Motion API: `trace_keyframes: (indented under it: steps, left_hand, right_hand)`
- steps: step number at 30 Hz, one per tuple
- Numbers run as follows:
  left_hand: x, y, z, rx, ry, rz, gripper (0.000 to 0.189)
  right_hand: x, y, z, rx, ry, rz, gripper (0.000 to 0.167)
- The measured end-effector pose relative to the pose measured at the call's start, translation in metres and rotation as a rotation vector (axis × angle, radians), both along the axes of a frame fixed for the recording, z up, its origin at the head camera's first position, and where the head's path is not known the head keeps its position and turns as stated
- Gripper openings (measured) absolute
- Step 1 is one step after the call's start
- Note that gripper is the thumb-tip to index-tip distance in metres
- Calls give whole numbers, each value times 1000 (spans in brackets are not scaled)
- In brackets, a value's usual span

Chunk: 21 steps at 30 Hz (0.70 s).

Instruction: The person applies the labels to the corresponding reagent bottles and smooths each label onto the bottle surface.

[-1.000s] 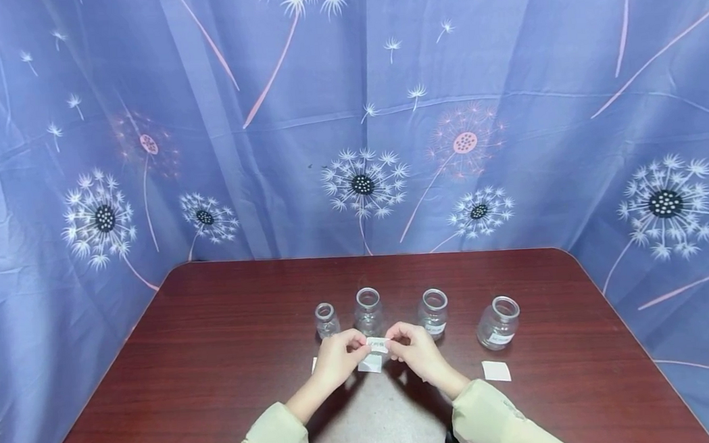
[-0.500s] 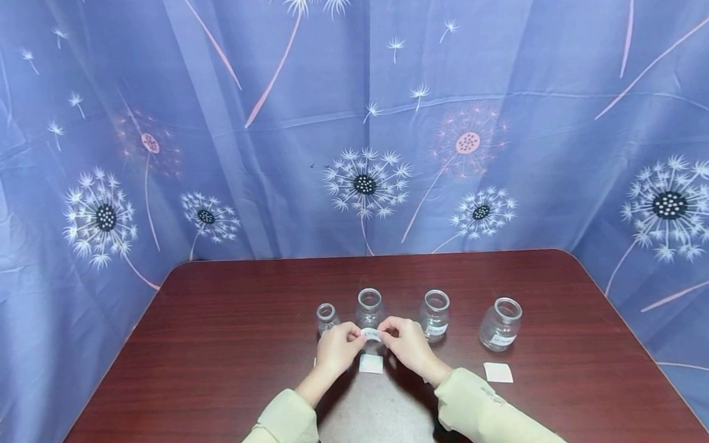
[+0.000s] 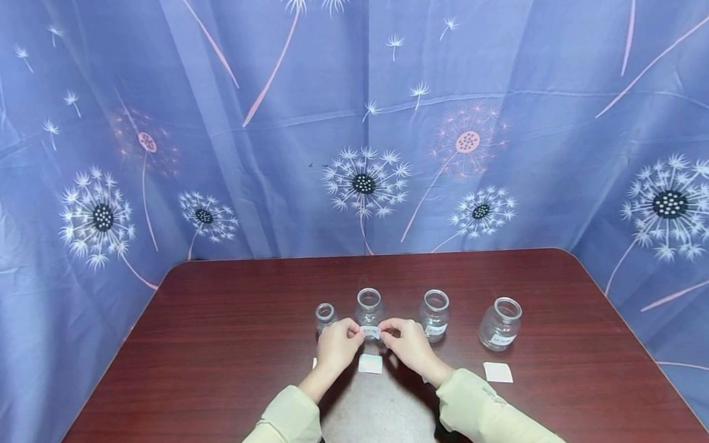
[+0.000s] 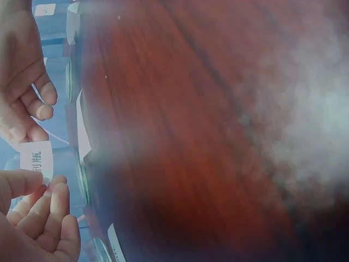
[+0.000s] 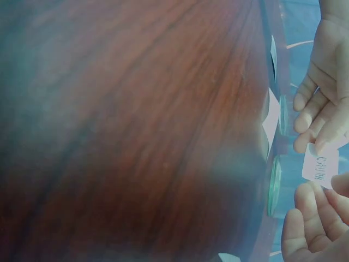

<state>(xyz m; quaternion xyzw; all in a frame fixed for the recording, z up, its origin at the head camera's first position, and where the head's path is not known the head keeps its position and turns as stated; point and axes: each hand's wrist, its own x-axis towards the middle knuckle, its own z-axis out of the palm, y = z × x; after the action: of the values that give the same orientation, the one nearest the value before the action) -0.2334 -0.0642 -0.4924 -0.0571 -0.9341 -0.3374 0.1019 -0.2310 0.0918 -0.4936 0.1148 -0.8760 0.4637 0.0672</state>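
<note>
In the head view my left hand [image 3: 336,348] and right hand [image 3: 412,343] meet in front of a clear glass jar [image 3: 369,305], second from the left. Between them they hold a small white label [image 3: 370,331] with dark printed characters, the left thumb and fingers pinching one end and the right ones the other. The label overlaps the jar's lower front and lies fairly flat. In the left wrist view, the left thumb crosses one end of the label [image 4: 37,155]. The right wrist view shows the label [image 5: 320,166] between both hands' fingertips.
A smaller jar [image 3: 325,313] stands to the left, partly behind the left hand. On the right are two labelled jars, one nearer [image 3: 436,311] and one farther [image 3: 501,324]. White paper pieces [image 3: 371,364] [image 3: 498,372] lie on the brown table [image 3: 215,338]. A blue patterned curtain [image 3: 279,185] surrounds it.
Both hands have moved forward and slightly up in the head view, bringing the label against the jar's front. The label bowed in an arc half a second ago and looks flatter now.
</note>
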Motion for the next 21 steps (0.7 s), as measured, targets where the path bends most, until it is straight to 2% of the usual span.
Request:
trace_keyframes:
  steps: [5, 13, 21]
  left_hand:
    - [0, 1, 1, -16, -2, 18, 9]
    - [0, 3, 1, -30, 0, 25, 8]
    - [-1, 3, 0, -21, 8, 24, 8]
  right_hand:
    - [4, 2, 1, -1, -27, 11, 17]
    - [8, 7, 6, -76, -95, 41, 39]
    - [6, 8, 9, -86, -85, 19, 41]
